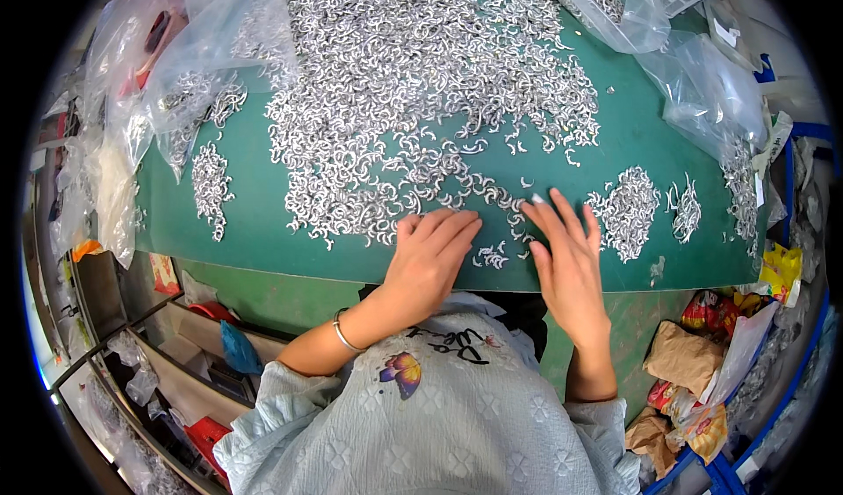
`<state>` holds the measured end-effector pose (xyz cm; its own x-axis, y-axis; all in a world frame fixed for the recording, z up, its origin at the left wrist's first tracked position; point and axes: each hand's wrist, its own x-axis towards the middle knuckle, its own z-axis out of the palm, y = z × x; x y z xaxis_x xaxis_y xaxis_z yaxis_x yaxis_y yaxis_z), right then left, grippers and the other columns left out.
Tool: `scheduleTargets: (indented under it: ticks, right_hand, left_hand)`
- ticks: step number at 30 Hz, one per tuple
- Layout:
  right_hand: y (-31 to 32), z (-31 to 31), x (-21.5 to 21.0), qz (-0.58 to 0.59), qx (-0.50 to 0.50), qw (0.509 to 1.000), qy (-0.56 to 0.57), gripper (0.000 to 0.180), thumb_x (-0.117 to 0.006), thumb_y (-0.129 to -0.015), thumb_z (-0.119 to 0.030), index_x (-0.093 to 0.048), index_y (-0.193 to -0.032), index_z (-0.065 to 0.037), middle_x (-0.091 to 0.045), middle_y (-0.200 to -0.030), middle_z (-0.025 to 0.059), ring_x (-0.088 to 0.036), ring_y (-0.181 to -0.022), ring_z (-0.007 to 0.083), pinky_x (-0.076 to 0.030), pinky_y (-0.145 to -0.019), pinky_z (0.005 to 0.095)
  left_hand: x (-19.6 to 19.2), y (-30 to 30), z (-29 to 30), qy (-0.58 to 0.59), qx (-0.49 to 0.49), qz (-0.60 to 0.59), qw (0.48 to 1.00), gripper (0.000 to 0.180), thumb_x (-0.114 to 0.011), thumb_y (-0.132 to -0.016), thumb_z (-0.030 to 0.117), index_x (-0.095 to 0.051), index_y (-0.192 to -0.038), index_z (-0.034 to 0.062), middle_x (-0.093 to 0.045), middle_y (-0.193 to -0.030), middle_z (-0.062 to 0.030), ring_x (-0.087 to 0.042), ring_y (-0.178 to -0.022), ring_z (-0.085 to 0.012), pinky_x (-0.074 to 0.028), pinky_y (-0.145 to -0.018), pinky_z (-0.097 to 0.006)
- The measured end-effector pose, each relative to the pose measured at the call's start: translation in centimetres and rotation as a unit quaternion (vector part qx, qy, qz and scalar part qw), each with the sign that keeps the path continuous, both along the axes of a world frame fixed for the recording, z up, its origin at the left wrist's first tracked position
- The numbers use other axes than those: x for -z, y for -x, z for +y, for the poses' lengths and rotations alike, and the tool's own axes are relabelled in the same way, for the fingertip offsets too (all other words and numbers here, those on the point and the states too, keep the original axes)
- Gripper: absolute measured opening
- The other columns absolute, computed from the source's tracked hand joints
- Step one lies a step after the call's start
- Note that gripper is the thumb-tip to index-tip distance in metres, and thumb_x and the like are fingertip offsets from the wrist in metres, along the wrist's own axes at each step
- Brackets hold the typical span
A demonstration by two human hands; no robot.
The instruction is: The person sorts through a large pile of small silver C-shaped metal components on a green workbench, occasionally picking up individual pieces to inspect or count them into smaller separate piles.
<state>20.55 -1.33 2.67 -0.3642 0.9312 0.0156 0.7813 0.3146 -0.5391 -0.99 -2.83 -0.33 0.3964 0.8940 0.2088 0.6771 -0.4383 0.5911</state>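
Note:
A wide spread of small silvery curved metal pieces (pixel 421 65) covers the middle of a green tabletop (pixel 255 232). At its near edge lies my left hand (pixel 428 254), palm down, fingers side by side and slightly bent over the pieces. No held piece shows there; its thumb is partly hidden. My right hand (pixel 566 267) has its fingers apart, fingertips by a thin trail of pieces. Between the hands sits a small cluster of the same pieces (pixel 492 255). Just right of my right hand is a separate heap (pixel 628 210).
Farther right lies a smaller heap (pixel 685 210), and another heap (pixel 211 183) is at left. Clear plastic bags (pixel 711 91) lie at the right; more plastic (pixel 219 30) covers the far left. Below the table are a compartmented shelf (pixel 189 355) and brown paper packaging (pixel 685 355).

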Motion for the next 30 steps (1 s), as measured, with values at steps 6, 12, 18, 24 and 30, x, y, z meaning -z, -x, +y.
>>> scheduleTargets:
  ticks: [6, 12, 18, 24, 30]
  right_hand:
    - [0.3, 0.0, -0.9, 0.039, 0.002, 0.999, -0.03, 0.039, -0.061, -0.09, -0.006, -0.053, -0.128, 0.0, -0.062, -0.128, 0.0089, -0.046, -0.132, 0.0331, -0.023, -0.111, 0.0564]
    - [-0.3, -0.2, -0.3, -0.027, -0.001, 1.0, -0.013, 0.045, -0.063, -0.088, -0.008, -0.049, -0.131, 0.001, -0.064, -0.123, 0.0091, -0.046, -0.132, 0.0334, -0.022, -0.111, 0.0577]
    - [-1.3, -2.3, -1.0, 0.007, 0.036, 0.999, 0.016, 0.048, -0.062, -0.089, -0.008, -0.048, -0.133, 0.002, -0.064, -0.123, 0.0119, -0.047, -0.13, 0.0348, -0.022, -0.112, 0.056]
    - [-1.4, -2.9, -0.7, 0.067, 0.07, 0.995, 0.038, 0.044, -0.064, -0.088, -0.008, -0.052, -0.129, 0.003, -0.06, -0.124, 0.0208, -0.053, -0.121, 0.0359, -0.034, -0.103, 0.0476]
    - [-2.0, -3.3, -0.3, 0.078, 0.073, 0.994, 0.024, 0.046, -0.065, -0.087, -0.005, -0.052, -0.13, 0.004, -0.059, -0.123, 0.0231, -0.055, -0.117, 0.0372, -0.039, -0.098, 0.0428]
  left_hand:
    - [-0.1, -0.7, 0.3, -0.011, 0.01, -0.018, 1.0, 0.037, -0.067, -0.081, 0.003, -0.062, -0.118, 0.0016, -0.06, -0.124, -0.0079, -0.055, -0.108, -0.0263, -0.036, -0.088, -0.04]
    - [-0.3, -1.0, 0.4, -0.005, 0.01, -0.023, 1.0, 0.036, -0.068, -0.08, 0.003, -0.063, -0.116, 0.0022, -0.06, -0.125, -0.0071, -0.055, -0.108, -0.0262, -0.036, -0.088, -0.04]
    - [-0.3, -1.5, 0.5, -0.004, 0.035, -0.025, 0.999, 0.037, -0.069, -0.079, 0.004, -0.063, -0.115, 0.0024, -0.06, -0.126, -0.0069, -0.054, -0.107, -0.0258, -0.036, -0.088, -0.04]
    - [-0.3, -3.5, 1.1, -0.006, 0.145, -0.022, 0.989, 0.043, -0.066, -0.076, 0.004, -0.062, -0.119, 0.0017, -0.055, -0.133, -0.008, -0.052, -0.109, -0.0259, -0.037, -0.086, -0.039]
    - [-0.5, -1.9, 1.6, -0.002, 0.09, 0.031, 0.995, 0.041, -0.067, -0.077, 0.004, -0.062, -0.117, -0.0012, -0.056, -0.133, -0.0087, -0.053, -0.106, -0.0271, -0.038, -0.084, -0.039]
